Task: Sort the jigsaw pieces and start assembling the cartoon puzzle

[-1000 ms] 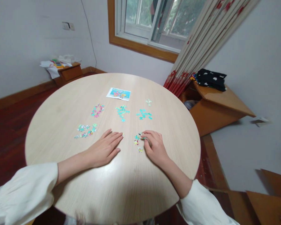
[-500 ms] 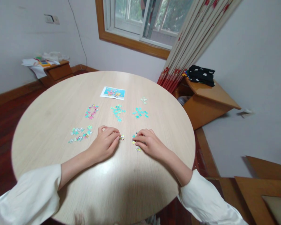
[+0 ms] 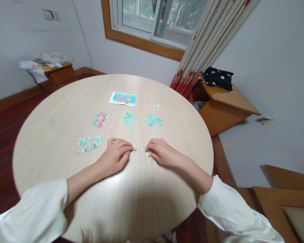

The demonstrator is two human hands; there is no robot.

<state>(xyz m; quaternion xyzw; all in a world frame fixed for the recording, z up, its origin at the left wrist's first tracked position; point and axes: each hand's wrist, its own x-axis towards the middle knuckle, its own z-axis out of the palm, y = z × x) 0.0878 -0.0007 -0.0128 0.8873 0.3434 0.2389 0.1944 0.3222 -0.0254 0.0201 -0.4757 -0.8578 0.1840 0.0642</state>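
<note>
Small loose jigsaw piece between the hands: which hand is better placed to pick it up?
Probably left. The left hand nearly touches the small multicoloured jigsaw piece; the right hand lies farther off, on a colourful cluster of pieces.

Quick tally: 1 counter [image 3: 142, 195], 1 picture card [image 3: 123, 98], 6 puzzle-piece clusters [image 3: 128, 118], 1 stray piece [image 3: 134, 147], 2 hands, i.e. left hand [image 3: 116, 157] & right hand [image 3: 162, 153].

The head-worn camera is looking forward and down from above the near edge of the round table [image 3: 66, 111], taking in the whole top, with the left hand [image 3: 115, 157] and right hand [image 3: 162, 153] lying close below the lens. It is facing the far wall and its window [image 3: 152, 20] (straight lines are bending toward the edges), and the floor [image 3: 2, 135] is showing at left and right.
</note>
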